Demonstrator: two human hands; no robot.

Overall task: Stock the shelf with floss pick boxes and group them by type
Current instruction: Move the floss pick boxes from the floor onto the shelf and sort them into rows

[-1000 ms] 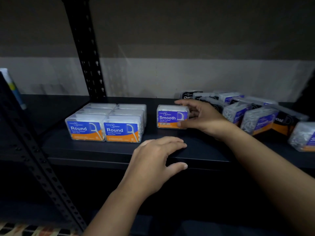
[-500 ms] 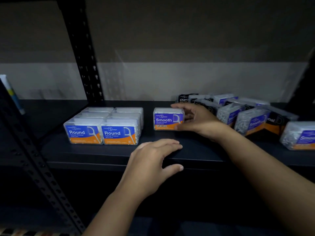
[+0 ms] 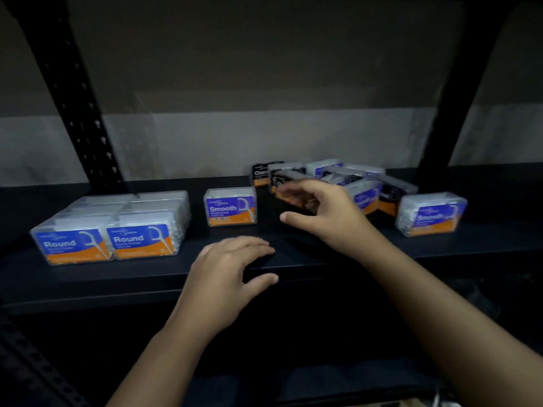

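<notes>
Shelf [image 3: 293,259], dark metal, as I see it from the head view:
- Round boxes [image 3: 111,227]: neat block, near left, two labels facing me.
- Smooth box [image 3: 230,207]: single, upright, centre, standing alone.
- Mixed pile [image 3: 338,177]: Charcoal and Smooth boxes, jumbled, far right.
- Stray Smooth box [image 3: 430,214]: right of pile.
- Left hand [image 3: 229,271]: fingers relaxed, resting on the shelf's front edge, gripping nothing.
- Right hand [image 3: 326,214]: fingers spread apart, blurred, over the pile's near-left edge; holding nothing I can see.

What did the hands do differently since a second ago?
The right hand let go of the Smooth box and moved right, toward the jumbled pile of boxes. The Smooth box now stands alone. The left hand stayed resting on the shelf edge, and the Round boxes stayed put.
</notes>
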